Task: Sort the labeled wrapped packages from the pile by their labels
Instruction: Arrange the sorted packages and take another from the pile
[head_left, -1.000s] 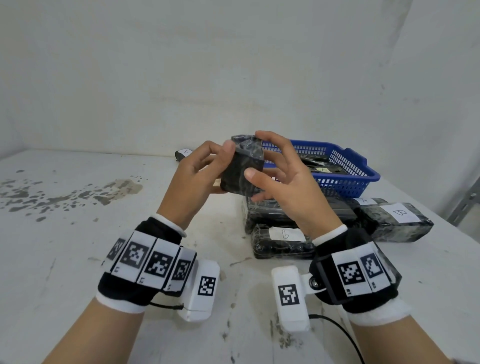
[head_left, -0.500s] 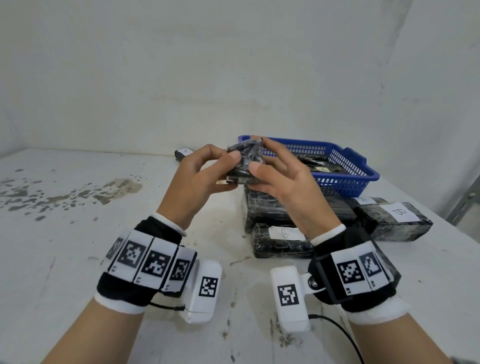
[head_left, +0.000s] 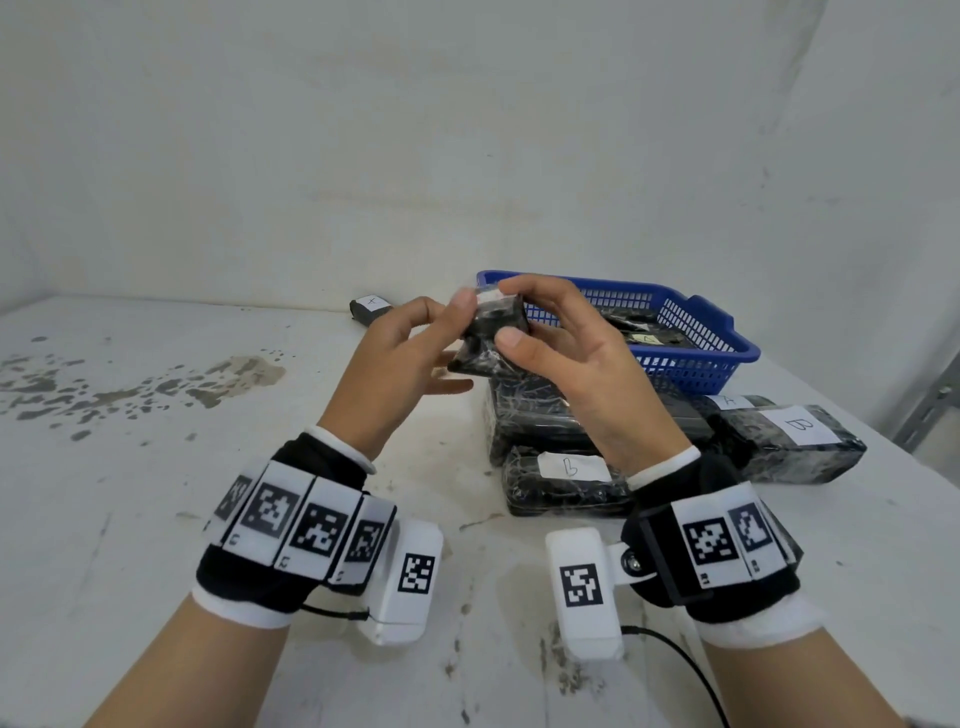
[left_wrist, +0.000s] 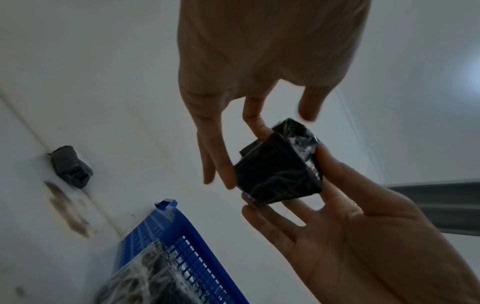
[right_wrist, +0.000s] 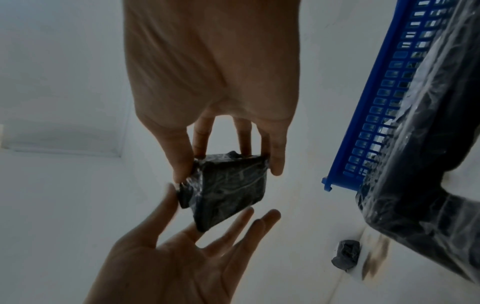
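Note:
A small black wrapped package (head_left: 488, 338) is held up in front of me, above the table. My right hand (head_left: 511, 312) pinches it between the thumb and the fingers (right_wrist: 275, 164). Beside it my left hand (head_left: 457, 343) is spread, its straight fingers (left_wrist: 223, 174) touching the package's (left_wrist: 280, 174) left side and its thumb at the top edge. A white patch shows on the package's top; no letter can be read. Below lies the pile: packages labelled b (head_left: 571, 466), B (head_left: 800, 425) and A (head_left: 727, 400).
A blue basket (head_left: 696, 332) with wrapped packages inside stands behind the pile at the right. One small labelled package (head_left: 370, 307) lies alone by the back wall. The white table (head_left: 156, 493) is stained at the left. A grey metal frame stands at the far right.
The small package has been turned over between the hands, from upright to tilted with a white patch on top. My left fingers have straightened out from their curl round it.

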